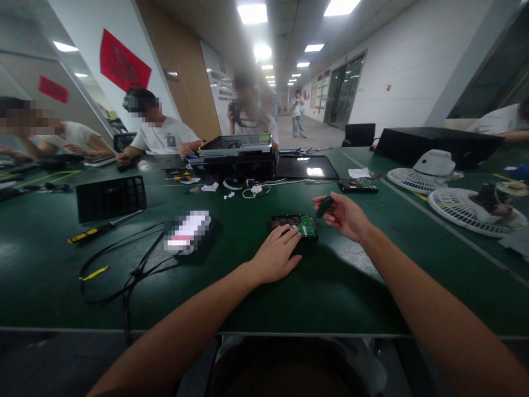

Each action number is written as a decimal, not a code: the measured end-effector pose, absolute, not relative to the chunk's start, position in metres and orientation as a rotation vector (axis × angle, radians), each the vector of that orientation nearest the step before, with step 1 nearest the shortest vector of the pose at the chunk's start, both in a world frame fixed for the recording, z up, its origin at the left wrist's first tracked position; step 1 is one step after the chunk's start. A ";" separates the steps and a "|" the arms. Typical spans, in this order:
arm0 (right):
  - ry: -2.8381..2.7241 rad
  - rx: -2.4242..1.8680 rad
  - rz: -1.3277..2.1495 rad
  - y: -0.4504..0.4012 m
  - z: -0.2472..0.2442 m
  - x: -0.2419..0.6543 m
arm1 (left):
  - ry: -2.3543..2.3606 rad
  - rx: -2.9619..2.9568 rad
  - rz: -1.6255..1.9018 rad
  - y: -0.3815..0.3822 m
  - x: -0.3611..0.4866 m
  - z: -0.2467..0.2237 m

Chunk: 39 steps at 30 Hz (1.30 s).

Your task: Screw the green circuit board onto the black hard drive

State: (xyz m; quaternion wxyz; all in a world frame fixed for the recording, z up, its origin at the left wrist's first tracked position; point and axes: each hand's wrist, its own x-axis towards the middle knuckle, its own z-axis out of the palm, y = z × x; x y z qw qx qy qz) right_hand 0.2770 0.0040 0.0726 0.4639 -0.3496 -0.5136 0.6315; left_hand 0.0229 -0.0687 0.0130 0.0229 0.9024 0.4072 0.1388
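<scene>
A hard drive point(308, 225) with its green circuit board facing up lies flat on the green table in front of me. My left hand point(281, 251) rests on its near left part, fingers stretched out over it and thumb apart. Just to the right, raised above the table, my right hand point(343, 216) pinches a small dark green object point(324, 206) between thumb and fingers. What kind of thing it is cannot be made out. The fingers cover part of the drive's surface.
Left lie a phone-like device point(188, 230), black cables point(134, 273), a yellow-black screwdriver point(91, 232) and a black panel point(111, 198). An open metal case point(233, 157) stands ahead. Another circuit board point(357, 185) and white fan grilles point(471, 212) lie right. Several people are around.
</scene>
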 end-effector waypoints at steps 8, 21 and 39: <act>-1.242 -0.833 1.565 0.002 0.074 0.278 | 1.259 2.789 0.451 -0.069 0.023 0.013; -1.224 -0.758 1.663 0.001 0.074 0.276 | 1.261 2.819 0.446 -0.068 0.023 0.011; -1.279 -0.769 1.611 0.003 0.070 0.275 | 1.253 2.792 0.445 -0.068 0.022 0.012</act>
